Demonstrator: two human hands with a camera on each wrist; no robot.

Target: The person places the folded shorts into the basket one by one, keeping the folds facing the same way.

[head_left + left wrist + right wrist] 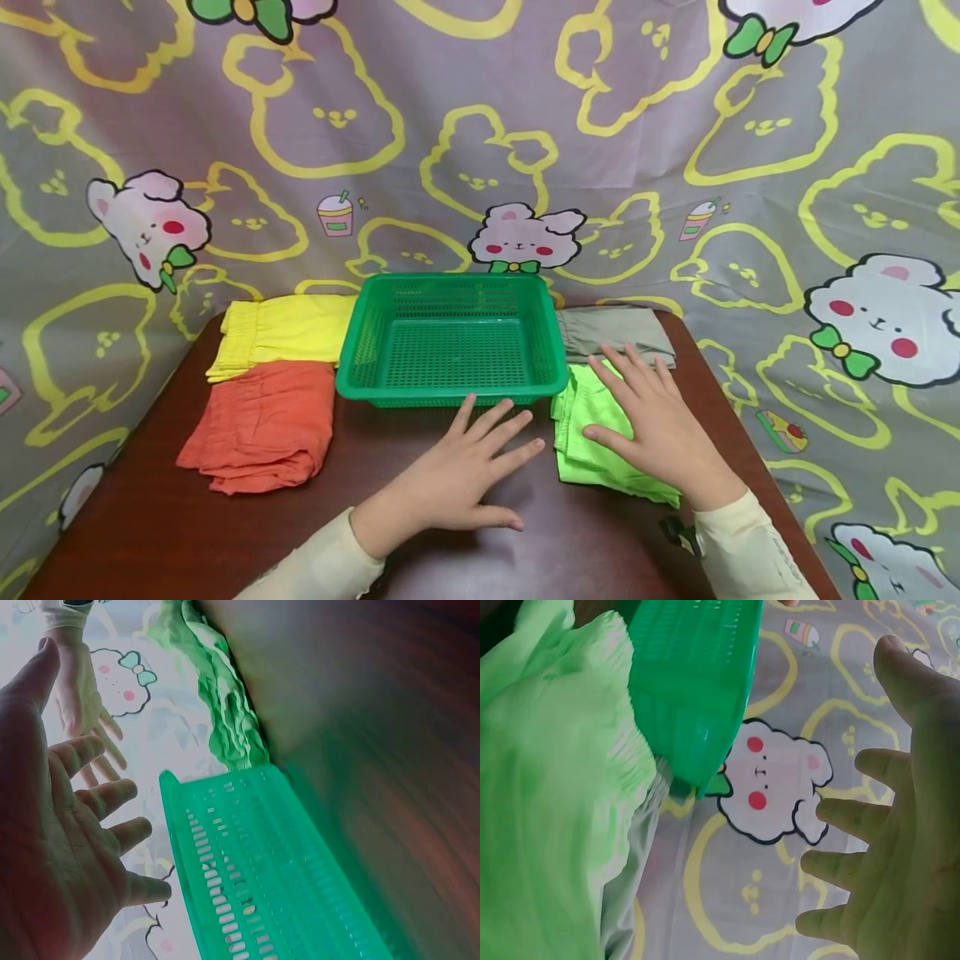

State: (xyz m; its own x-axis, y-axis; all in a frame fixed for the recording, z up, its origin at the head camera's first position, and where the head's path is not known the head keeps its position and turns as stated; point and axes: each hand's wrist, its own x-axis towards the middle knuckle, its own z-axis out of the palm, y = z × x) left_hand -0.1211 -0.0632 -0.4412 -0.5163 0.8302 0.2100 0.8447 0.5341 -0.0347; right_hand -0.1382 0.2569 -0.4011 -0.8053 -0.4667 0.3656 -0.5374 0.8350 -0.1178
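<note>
In the head view a green plastic basket (pixel 457 354) with nothing in it stands at the back middle of the table. My left hand (pixel 457 475) hovers in front of its near rim, fingers spread and holding nothing. Over the folded neon green garment (pixel 592 450) my right hand (pixel 652 417) is held with fingers apart, also holding nothing. The left wrist view shows the left hand (pixel 67 825) beside the basket (pixel 262 877). In the right wrist view the right hand (pixel 900 832) is apart from the neon green garment (pixel 555 787).
Left of the basket lie a folded yellow garment (pixel 292 329) and a folded orange garment with a gathered waistband (pixel 262 425). A folded grey garment (pixel 618 329) lies at the back right. A patterned curtain (pixel 480 125) hangs behind the dark wooden table (pixel 135 533).
</note>
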